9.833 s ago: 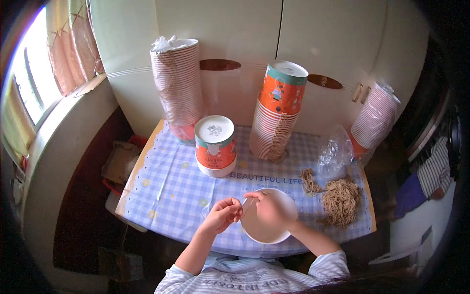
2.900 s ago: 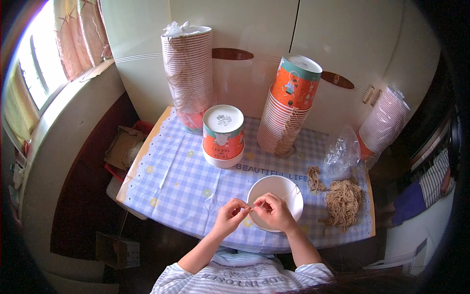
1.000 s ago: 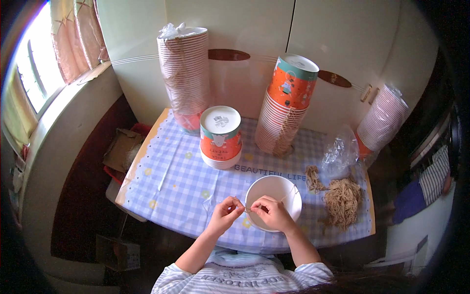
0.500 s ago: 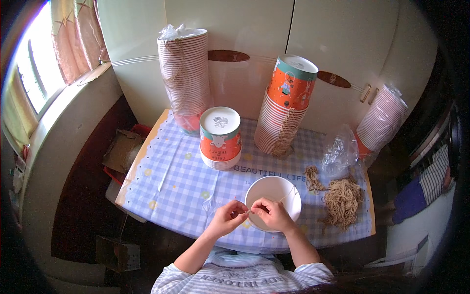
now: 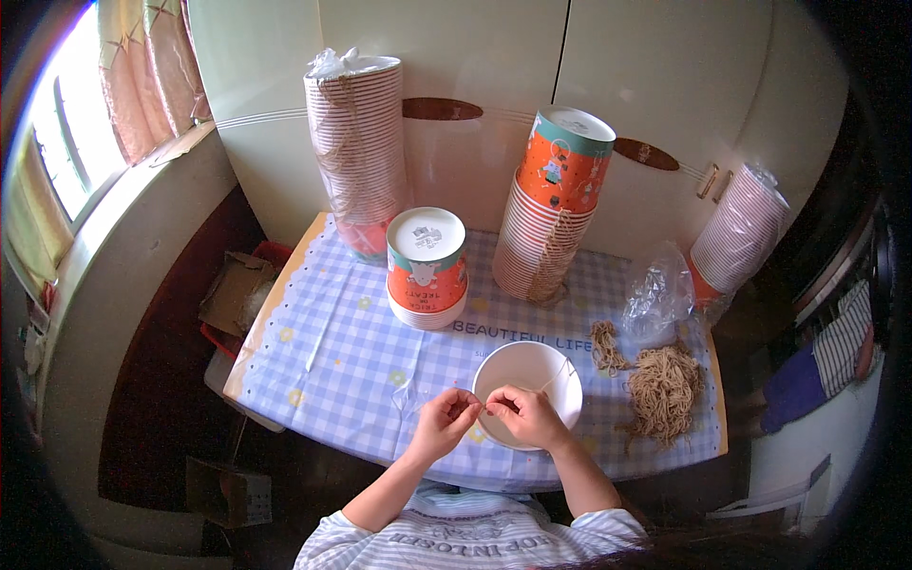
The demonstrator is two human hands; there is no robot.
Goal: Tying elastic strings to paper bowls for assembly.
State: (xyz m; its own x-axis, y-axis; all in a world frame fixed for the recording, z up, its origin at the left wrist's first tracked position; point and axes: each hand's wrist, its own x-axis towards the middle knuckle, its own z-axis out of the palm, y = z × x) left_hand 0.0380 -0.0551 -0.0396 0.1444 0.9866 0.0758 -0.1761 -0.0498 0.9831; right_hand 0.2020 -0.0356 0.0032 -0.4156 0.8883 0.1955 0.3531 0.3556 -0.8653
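Note:
An open white paper bucket (image 5: 560,408) stands on the table right in front of me. Over its near left rim my left hand (image 5: 445,423) and my right hand (image 5: 522,415) meet, each closed in a pinch, fingertips almost touching. A thin tan cord (image 5: 557,376) runs from the bucket's right wall toward my right hand. The little bit of it between my fingertips is barely visible. To the right of the bucket lie a tangled heap of tan cord (image 5: 665,394) and a smaller bunch of cord (image 5: 607,347).
Upside-down orange and teal buckets (image 5: 427,271) stand beyond my left hand. Behind them rise a tall wrapped stack (image 5: 356,142) and another bucket stack (image 5: 546,228). A clear plastic bag (image 5: 657,299) and a wrapped stack (image 5: 739,228) stand far right. A person (image 5: 822,370) is at the right edge.
My left fingertips have shifted slightly, with a small gap now between them and the right ones. The bucket and cord heaps stay in place.

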